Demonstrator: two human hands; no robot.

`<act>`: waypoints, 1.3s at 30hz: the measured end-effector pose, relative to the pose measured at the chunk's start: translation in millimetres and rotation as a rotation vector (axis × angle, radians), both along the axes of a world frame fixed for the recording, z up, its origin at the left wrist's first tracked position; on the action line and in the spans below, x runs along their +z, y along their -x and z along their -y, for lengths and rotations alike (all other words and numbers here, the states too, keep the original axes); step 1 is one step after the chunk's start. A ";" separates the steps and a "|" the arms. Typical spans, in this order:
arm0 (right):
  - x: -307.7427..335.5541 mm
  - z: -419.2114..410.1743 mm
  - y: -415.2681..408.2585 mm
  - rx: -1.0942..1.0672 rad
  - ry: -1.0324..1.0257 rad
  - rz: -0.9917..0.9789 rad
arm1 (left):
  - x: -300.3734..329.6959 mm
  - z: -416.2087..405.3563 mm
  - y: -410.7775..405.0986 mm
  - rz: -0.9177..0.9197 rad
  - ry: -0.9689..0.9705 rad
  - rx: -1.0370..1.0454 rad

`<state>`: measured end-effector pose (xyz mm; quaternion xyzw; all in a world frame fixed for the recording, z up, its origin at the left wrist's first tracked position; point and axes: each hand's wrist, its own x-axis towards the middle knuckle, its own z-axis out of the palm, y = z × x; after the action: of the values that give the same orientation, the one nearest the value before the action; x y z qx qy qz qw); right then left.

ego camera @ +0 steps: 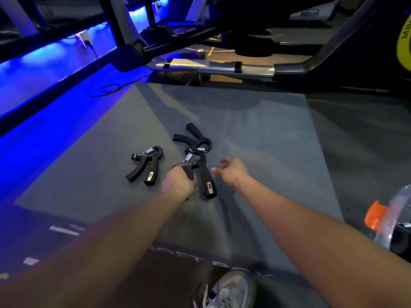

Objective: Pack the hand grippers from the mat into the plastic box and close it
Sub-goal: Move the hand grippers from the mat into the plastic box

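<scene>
Three black hand grippers lie on the grey mat (255,134). One hand gripper (145,166) lies alone to the left. My left hand (179,182) grips one handle of the middle hand gripper (203,174), whose other handle sticks out towards me. A third hand gripper (193,138) lies just beyond it, touching it at the spring end. My right hand (232,171) hovers beside them on the right with relaxed fingers, holding nothing. The clear plastic box (398,218) with an orange latch sits at the right edge, partly cut off.
The metal base bar of an exercise machine (213,66) runs across just beyond the mat. A cable (106,88) trails on the floor at the left under blue strip lighting. My shoe (229,290) is at the bottom edge.
</scene>
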<state>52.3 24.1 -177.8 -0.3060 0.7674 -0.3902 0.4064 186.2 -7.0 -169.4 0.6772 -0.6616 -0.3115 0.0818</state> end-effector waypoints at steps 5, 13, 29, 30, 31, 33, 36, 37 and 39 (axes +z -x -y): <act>34.8 -25.6 30.2 -0.099 0.099 -0.005 | 29.6 -14.1 52.9 -0.144 0.070 -0.055; 70.5 -107.5 120.1 -0.235 0.149 -0.055 | 56.1 -75.5 154.4 -0.268 0.096 -0.181; 47.2 -306.6 272.6 -0.633 -0.135 -0.273 | 25.8 -254.2 326.9 -0.416 -0.060 -0.684; 43.0 -315.4 277.3 -0.655 -0.154 -0.257 | 20.9 -262.3 331.0 -0.409 -0.049 -0.723; 38.7 -323.8 280.5 -0.678 -0.166 -0.242 | 15.8 -267.9 334.0 -0.381 -0.012 -0.762; 26.2 -339.2 283.8 -0.745 -0.192 -0.203 | 8.6 -271.8 337.0 -0.278 0.097 -0.824; 9.2 -357.3 279.3 -0.856 -0.203 -0.126 | 2.8 -265.1 339.9 -0.153 0.211 -0.890; 4.0 -361.9 277.7 -0.880 -0.204 -0.098 | 0.9 -262.3 340.5 -0.130 0.224 -0.902; -6.4 -368.8 277.1 -0.913 -0.213 -0.046 | -3.2 -257.3 341.1 -0.082 0.219 -0.913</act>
<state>-224.8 392.9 -184.2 0.0978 0.8683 -0.4410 0.2051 -154.8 250.3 -172.5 0.2914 -0.9170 -0.2703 0.0336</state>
